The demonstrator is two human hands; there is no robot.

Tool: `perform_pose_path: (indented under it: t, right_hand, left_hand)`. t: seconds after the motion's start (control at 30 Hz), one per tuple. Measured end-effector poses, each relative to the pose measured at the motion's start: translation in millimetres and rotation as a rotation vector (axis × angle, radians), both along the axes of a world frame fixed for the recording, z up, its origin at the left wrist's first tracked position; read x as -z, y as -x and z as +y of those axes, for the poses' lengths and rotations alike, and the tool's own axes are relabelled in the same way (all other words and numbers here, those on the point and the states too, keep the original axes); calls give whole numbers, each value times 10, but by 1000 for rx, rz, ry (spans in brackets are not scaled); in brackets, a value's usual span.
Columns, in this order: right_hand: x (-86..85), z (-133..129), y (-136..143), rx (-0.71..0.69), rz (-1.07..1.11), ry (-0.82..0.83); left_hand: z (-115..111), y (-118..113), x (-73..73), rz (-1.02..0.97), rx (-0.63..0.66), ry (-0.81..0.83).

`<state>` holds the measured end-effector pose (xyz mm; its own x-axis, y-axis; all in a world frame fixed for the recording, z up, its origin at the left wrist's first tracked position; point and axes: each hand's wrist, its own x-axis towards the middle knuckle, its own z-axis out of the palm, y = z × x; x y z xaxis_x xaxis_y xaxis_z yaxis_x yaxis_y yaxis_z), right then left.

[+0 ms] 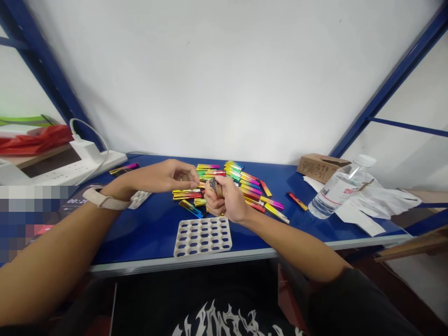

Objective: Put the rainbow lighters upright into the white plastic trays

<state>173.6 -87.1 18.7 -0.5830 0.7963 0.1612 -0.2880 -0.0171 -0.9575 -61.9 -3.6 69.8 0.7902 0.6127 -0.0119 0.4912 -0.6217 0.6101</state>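
Note:
My right hand (pixel 226 198) is closed in a fist around a lighter (pixel 213 185), with its dark metal top showing above the fingers. Most of the lighter's body is hidden by the palm. Just to the left, my left hand (pixel 171 176) has its thumb and fingertips drawn together close to the right fist. What is in that pinch, if anything, is too small to make out. Shiny rainbow-coloured metal sleeves (pixel 250 190) lie in a loose pile behind and around both hands. In front of them, near the table edge, lies a pale tray with rows of holes (pixel 203 235).
A water bottle (pixel 341 189) stands at the right, beside a cardboard box (pixel 320 167) and white gloves (pixel 381 200). On the left are a white power strip (pixel 59 175) with a charger and a second pale tray (pixel 140 199). A white wall backs the blue table (pixel 147 238).

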Motion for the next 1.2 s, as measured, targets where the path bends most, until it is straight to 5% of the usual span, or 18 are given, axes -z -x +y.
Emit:
perform_pose_path:
  t: [0.53, 0.7, 0.9, 1.2]
  right_hand:
    - [68, 38, -4, 133, 6, -58]
    - [58, -21, 12, 220, -81, -244]
    - [38, -88, 88, 293, -326, -679]
    - [116, -81, 177, 207, -410, -708]
  left_hand:
    - [-41, -39, 9, 131, -33, -60]
    - [22, -20, 47, 180, -47, -127]
    - [31, -10, 45, 189, -66, -123]
    - [33, 35, 112, 291, -14, -93]
